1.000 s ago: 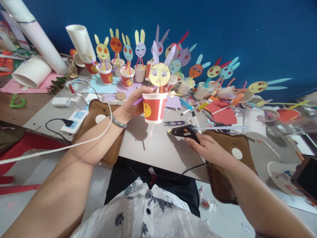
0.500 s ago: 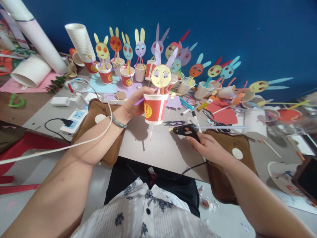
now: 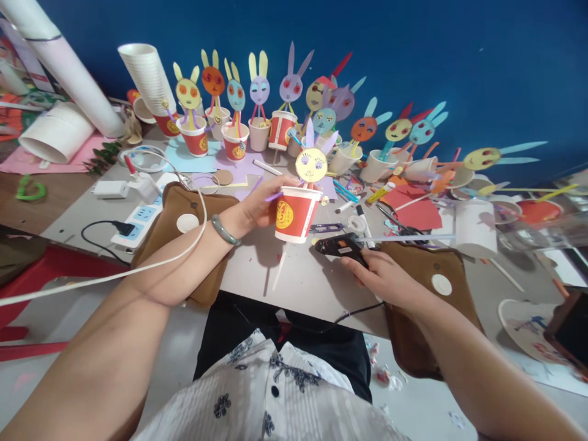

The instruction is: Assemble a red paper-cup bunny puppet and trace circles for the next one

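Observation:
My left hand [image 3: 266, 202] is closed around the far left side of a red paper cup [image 3: 296, 214] with a white rim and a yellow emblem, held above the table. From the cup rises a yellow round paper rabbit face [image 3: 311, 165] with lilac ears, and a thin white stick [image 3: 279, 266] sticks out below its base. In my right hand [image 3: 374, 269] is a black hot glue gun [image 3: 340, 246], its nozzle pointing left, just below the cup's right side. A long translucent glue stick [image 3: 408, 237] extends from the gun's back.
Several paper-cup rabbits [image 3: 260, 92] line the blue wall. A power strip [image 3: 142, 214] and white cable lie at left. Brown cushions [image 3: 425, 306] lie under both forearms. Markers, small snips [image 3: 326, 228] and red paper [image 3: 413, 205] are at right; stacked cups [image 3: 147, 76] stand at the back left.
The cup with its rabbit has moved down, slightly right and nearer to me, tilting a little. The glue gun has shifted slightly left and down.

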Action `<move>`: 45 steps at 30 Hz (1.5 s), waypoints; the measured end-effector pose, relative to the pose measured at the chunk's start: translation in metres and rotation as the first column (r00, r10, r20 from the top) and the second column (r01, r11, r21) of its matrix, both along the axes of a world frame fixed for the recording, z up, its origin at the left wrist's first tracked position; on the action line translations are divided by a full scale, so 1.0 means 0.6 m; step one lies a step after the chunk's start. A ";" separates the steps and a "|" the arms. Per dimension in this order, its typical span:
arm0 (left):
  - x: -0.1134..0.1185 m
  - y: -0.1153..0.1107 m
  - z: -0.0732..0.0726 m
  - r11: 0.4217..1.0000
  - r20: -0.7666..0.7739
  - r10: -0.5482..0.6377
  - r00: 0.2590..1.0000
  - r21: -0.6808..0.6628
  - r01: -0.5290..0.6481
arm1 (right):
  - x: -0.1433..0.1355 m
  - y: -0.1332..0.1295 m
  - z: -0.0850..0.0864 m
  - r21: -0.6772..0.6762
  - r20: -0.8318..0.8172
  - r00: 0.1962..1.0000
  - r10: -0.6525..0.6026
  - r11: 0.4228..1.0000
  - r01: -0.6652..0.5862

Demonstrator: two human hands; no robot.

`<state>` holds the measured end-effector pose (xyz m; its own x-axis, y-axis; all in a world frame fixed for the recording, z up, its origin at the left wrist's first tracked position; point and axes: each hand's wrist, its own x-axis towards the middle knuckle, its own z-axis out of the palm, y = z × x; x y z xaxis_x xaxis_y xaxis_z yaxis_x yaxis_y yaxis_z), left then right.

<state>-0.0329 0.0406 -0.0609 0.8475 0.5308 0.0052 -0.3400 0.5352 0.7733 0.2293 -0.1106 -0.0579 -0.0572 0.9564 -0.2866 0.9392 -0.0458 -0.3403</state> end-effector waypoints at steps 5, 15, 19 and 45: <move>0.015 -0.001 -0.012 0.998 -0.019 0.006 1.000 -0.069 -0.007 | 0.004 0.000 0.004 0.021 -0.009 0.998 -0.067 0.998 0.068; 0.040 -0.018 -0.034 0.980 -0.016 0.071 0.997 -0.186 -0.073 | 0.016 0.013 0.002 0.024 -0.008 0.995 -0.095 0.995 0.096; 0.048 -0.023 -0.040 0.976 -0.024 0.088 0.996 -0.199 -0.091 | 0.016 0.015 0.003 0.024 -0.017 0.997 -0.077 0.997 0.078; 0.067 -0.026 -0.066 0.980 -0.048 -0.022 0.999 -0.198 0.012 | 0.024 -0.004 0.029 -0.077 -0.132 0.988 -0.081 0.994 0.071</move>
<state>0.0071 0.0249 -0.1004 0.8528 0.5030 -0.1402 -0.2937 0.6840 0.6677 0.2437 -0.1128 -0.0405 -0.0276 0.9366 -0.3493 0.8780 -0.1443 -0.4564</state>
